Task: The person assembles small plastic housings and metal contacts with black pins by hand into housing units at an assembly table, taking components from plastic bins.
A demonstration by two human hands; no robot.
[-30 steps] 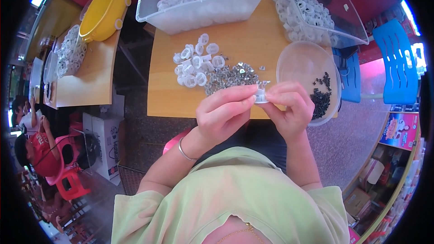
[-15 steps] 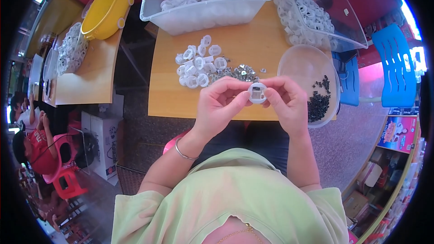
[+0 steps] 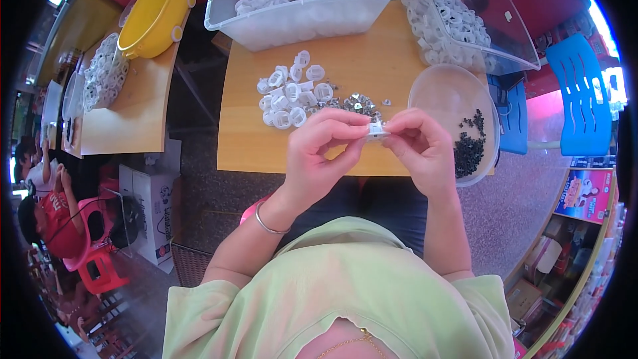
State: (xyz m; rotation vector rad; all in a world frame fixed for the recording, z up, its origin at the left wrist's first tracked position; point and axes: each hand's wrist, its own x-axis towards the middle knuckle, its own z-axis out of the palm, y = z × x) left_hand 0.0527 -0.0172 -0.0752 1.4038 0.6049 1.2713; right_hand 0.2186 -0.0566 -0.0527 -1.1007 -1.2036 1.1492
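Between my fingertips is a small round white plastic housing (image 3: 377,129), turned edge-on above the near part of the wooden table (image 3: 252,153). My left hand (image 3: 323,147) pinches its left side with thumb and fingers. From the other side my right hand (image 3: 420,151) grips it, also pinched closed. Just beyond my fingers lies a heap of small shiny metal pieces (image 3: 359,104). Left of that heap is a pile of similar white plastic housings (image 3: 292,96). Which parts sit inside the held housing cannot be made out.
A clear tub (image 3: 306,23) of white parts stands at the back. More white parts (image 3: 452,23) lie by a clear bin at the back right. A round translucent tray (image 3: 425,80) holds black pieces (image 3: 469,156). A yellow basin (image 3: 154,16) sits on the left table; a blue chair (image 3: 585,96) stands right.
The white housing has been tilted from facing me to edge-on, and both hands have turned slightly with it. The piles on the table look the same.
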